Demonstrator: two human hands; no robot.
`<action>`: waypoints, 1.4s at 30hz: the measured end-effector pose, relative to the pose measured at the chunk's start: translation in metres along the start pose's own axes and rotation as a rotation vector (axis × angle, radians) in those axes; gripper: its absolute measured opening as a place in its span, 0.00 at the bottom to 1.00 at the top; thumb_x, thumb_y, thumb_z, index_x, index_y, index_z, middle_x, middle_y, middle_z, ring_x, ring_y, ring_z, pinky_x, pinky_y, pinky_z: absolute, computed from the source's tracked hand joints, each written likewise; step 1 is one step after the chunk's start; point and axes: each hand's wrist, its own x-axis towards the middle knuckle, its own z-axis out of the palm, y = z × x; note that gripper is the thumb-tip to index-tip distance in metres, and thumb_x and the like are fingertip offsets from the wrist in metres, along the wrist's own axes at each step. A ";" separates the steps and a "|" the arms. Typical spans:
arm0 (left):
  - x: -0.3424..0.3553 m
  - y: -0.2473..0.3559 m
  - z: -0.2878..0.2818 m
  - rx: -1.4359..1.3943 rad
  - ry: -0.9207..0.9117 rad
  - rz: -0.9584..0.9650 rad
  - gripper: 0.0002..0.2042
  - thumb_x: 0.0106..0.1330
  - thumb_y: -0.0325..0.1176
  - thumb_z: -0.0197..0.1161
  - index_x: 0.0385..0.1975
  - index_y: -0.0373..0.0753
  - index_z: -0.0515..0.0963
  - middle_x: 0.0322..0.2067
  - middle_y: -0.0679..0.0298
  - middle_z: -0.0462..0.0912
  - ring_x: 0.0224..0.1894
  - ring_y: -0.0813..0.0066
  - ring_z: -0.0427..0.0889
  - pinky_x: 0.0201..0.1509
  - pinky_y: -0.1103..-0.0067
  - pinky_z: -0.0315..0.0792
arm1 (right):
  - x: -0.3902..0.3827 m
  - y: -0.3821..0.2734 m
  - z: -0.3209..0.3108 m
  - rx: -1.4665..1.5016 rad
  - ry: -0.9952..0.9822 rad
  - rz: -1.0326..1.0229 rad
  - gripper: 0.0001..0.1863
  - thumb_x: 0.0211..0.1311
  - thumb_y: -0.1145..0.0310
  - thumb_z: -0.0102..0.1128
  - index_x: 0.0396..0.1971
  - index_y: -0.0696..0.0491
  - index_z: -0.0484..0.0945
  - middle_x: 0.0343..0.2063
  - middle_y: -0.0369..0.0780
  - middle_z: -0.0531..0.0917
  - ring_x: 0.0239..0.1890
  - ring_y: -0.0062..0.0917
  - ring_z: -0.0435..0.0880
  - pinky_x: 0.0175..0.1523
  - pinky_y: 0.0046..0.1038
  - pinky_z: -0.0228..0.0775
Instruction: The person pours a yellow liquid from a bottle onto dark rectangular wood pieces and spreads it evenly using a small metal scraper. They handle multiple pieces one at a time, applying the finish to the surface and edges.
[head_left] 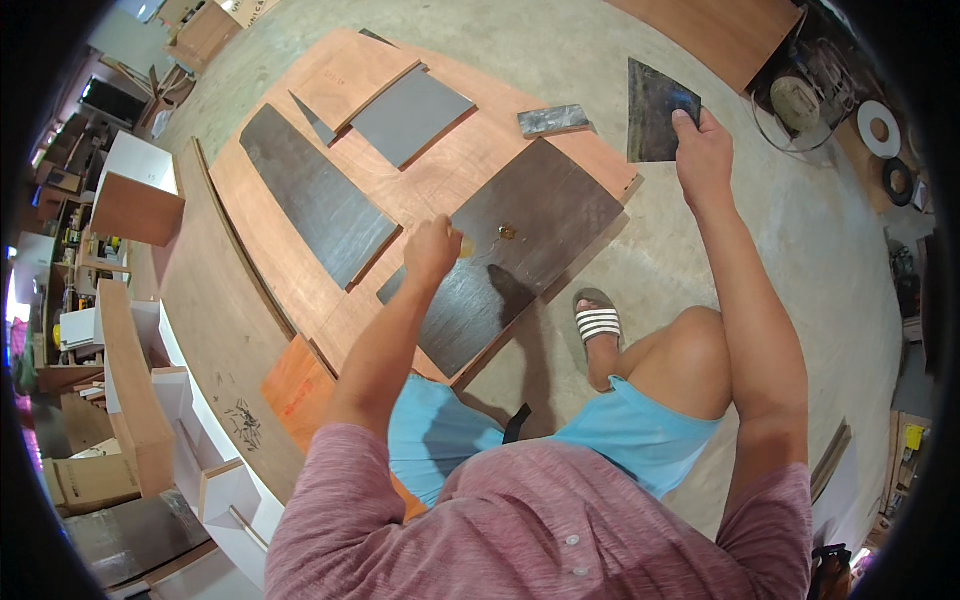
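Observation:
My left hand (435,245) is closed on a small yellowish flat piece (465,246), over a large dark grey panel (530,190) that bears a blob of amber, glossy substance (507,231). My right hand (704,150) grips a thin dark sheet (655,110) by its right edge, held up at the upper right. Beneath the panel lies a plywood sheet (320,210), which also carries a long tapered dark panel (310,190), a grey rectangle (410,118), a narrow triangular piece (312,119) and a small dark strip (552,121).
White-and-wood box pieces (140,380) and cluttered shelving line the left side. Scattered screws or nails (245,425) lie on a board (200,340). A round white ring (878,130) and other items sit at the upper right. My sandalled foot (598,330) rests on the concrete floor.

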 end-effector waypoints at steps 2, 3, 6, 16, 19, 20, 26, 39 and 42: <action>-0.019 -0.035 0.041 0.078 -0.048 -0.073 0.15 0.66 0.44 0.61 0.44 0.40 0.80 0.42 0.47 0.82 0.43 0.45 0.84 0.47 0.58 0.78 | 0.001 -0.002 0.000 0.017 -0.024 0.016 0.13 0.72 0.70 0.53 0.47 0.62 0.80 0.41 0.36 0.85 0.42 0.17 0.78 0.52 0.22 0.68; -0.028 -0.041 0.051 0.075 -0.065 -0.117 0.15 0.66 0.44 0.60 0.44 0.41 0.80 0.42 0.48 0.82 0.43 0.45 0.84 0.46 0.57 0.78 | -0.001 -0.003 -0.001 0.024 -0.020 0.019 0.13 0.72 0.70 0.53 0.47 0.61 0.80 0.41 0.36 0.85 0.42 0.17 0.78 0.52 0.22 0.69; -0.052 -0.053 0.059 0.060 -0.090 -0.197 0.15 0.67 0.45 0.59 0.46 0.43 0.79 0.43 0.48 0.80 0.43 0.45 0.84 0.45 0.56 0.78 | 0.000 0.006 0.001 -0.004 -0.004 -0.016 0.12 0.70 0.68 0.55 0.44 0.61 0.82 0.34 0.35 0.85 0.35 0.17 0.77 0.45 0.24 0.69; -0.073 -0.078 0.059 0.045 -0.059 -0.170 0.14 0.67 0.44 0.60 0.44 0.41 0.78 0.44 0.48 0.80 0.40 0.43 0.84 0.43 0.56 0.79 | -0.005 0.083 0.050 -0.379 -0.428 0.133 0.14 0.64 0.65 0.56 0.40 0.60 0.82 0.28 0.40 0.85 0.32 0.25 0.81 0.42 0.32 0.72; -0.076 -0.081 0.055 0.033 -0.054 -0.180 0.14 0.68 0.44 0.60 0.44 0.41 0.78 0.45 0.47 0.79 0.40 0.43 0.84 0.43 0.56 0.79 | 0.016 0.120 0.070 -0.230 -0.376 0.491 0.14 0.64 0.64 0.55 0.42 0.56 0.81 0.33 0.38 0.84 0.36 0.30 0.82 0.42 0.38 0.72; -0.082 -0.085 0.059 0.010 -0.041 -0.175 0.14 0.67 0.44 0.60 0.44 0.41 0.77 0.45 0.47 0.79 0.40 0.43 0.84 0.43 0.56 0.79 | 0.011 0.146 0.074 -0.019 -0.262 0.692 0.13 0.65 0.64 0.55 0.44 0.54 0.80 0.36 0.38 0.83 0.37 0.29 0.80 0.42 0.38 0.71; -0.109 -0.096 0.051 -0.049 -0.063 -0.279 0.14 0.67 0.43 0.62 0.47 0.43 0.76 0.48 0.49 0.77 0.42 0.45 0.84 0.43 0.57 0.78 | -0.148 0.336 0.114 0.407 0.122 1.148 0.20 0.69 0.62 0.53 0.59 0.49 0.71 0.61 0.42 0.72 0.59 0.43 0.72 0.56 0.58 0.63; -0.111 -0.099 0.037 -0.069 -0.112 -0.356 0.14 0.65 0.40 0.64 0.47 0.44 0.75 0.45 0.51 0.76 0.44 0.46 0.82 0.44 0.58 0.77 | -0.173 0.285 0.188 0.039 -0.041 0.943 0.22 0.67 0.67 0.55 0.57 0.63 0.72 0.63 0.52 0.72 0.64 0.42 0.71 0.64 0.38 0.62; -0.119 -0.107 0.039 -0.062 -0.131 -0.364 0.14 0.64 0.39 0.63 0.47 0.44 0.74 0.46 0.51 0.76 0.44 0.46 0.82 0.44 0.57 0.77 | -0.176 0.251 0.197 -0.263 -0.098 0.794 0.21 0.66 0.68 0.54 0.56 0.63 0.73 0.59 0.55 0.75 0.61 0.47 0.74 0.62 0.41 0.66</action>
